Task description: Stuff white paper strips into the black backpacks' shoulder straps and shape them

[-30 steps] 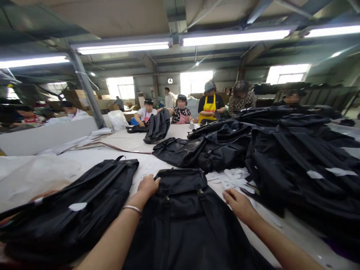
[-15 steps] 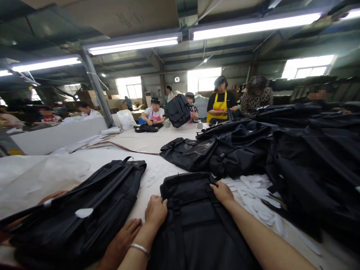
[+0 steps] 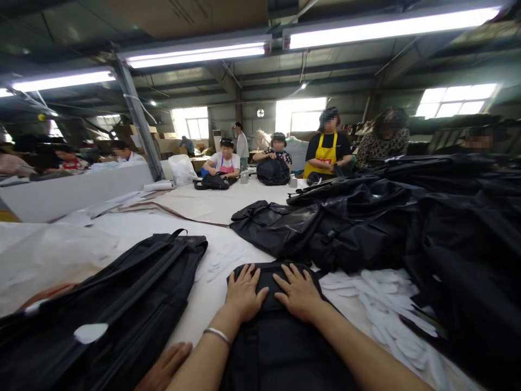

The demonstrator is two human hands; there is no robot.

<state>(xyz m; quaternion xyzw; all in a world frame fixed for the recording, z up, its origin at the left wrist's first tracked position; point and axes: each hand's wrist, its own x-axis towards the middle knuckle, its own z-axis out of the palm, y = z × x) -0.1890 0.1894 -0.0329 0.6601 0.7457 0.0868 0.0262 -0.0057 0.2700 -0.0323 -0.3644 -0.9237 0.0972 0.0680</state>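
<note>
A black backpack (image 3: 285,347) lies flat on the white table in front of me, its top end pointing away. My left hand (image 3: 244,293), with a silver bangle at the wrist, rests flat on the upper left of the bag, fingers spread. On the upper right lies my right hand (image 3: 299,293), also flat with fingers apart. Neither hand grasps anything. Just left is another black backpack (image 3: 134,304) with a white oval piece (image 3: 90,333) on it. A co-worker's hand (image 3: 166,369) is at that bag's near right side.
A heap of black bags (image 3: 366,217) covers the table's right side. White cut pieces (image 3: 386,304) lie scattered beside my right forearm. Clear plastic sheeting (image 3: 49,255) is at the left, and a brown strip (image 3: 183,216) crosses the white table (image 3: 211,203). Several people work at the far side.
My hands have let go of the backpack's side edges and now lie spread on its top. Across the table, a co-worker's raised backpack has come down onto the table.
</note>
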